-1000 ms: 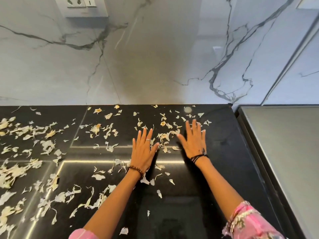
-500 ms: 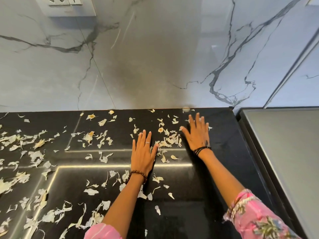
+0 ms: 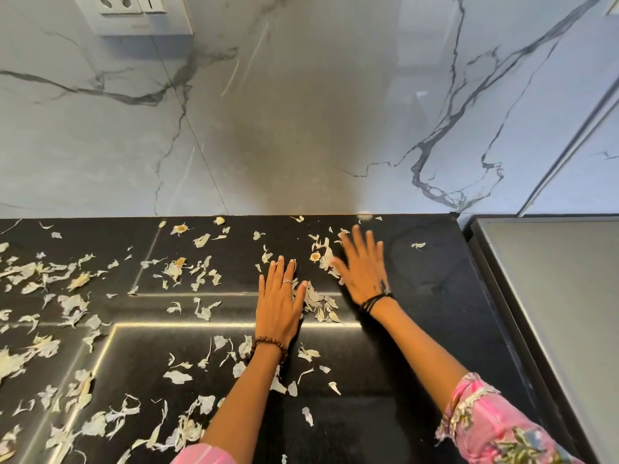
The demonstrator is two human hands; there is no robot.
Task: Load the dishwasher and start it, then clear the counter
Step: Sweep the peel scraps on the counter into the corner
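Flat on the black counter (image 3: 418, 329), both hands, palms down, fingers straight and holding nothing. Left hand (image 3: 279, 304): fingers close together, pointing toward the marble wall (image 3: 301, 128), a ring on one finger, a brown bead bracelet (image 3: 269, 346) at the wrist. Right hand (image 3: 363, 266): blurred, fingers spread a little, angled leftward, dark cords (image 3: 375, 301) round the wrist, a pink flowered sleeve (image 3: 495, 426) further down the arm.

Between the two hands, a loose heap of pale papery peels (image 3: 318, 301), touching the thumb side of the left hand and lying just below the right thumb. More peels by the right fingertips, up against a small yellowish piece (image 3: 315, 256). Whether the right fingers press on any of them, impossible to tell through the blur.

Left of the left hand, peels strewn thickly across the counter out to the edge of view; below the left wrist, a thinner scatter on both sides of the forearm. Right of the right hand, one stray scrap (image 3: 418, 245) well apart, then bare black stone up to a grey steel surface (image 3: 552, 313). Above and left of the hands, high on the wall, a white socket plate (image 3: 134, 11).
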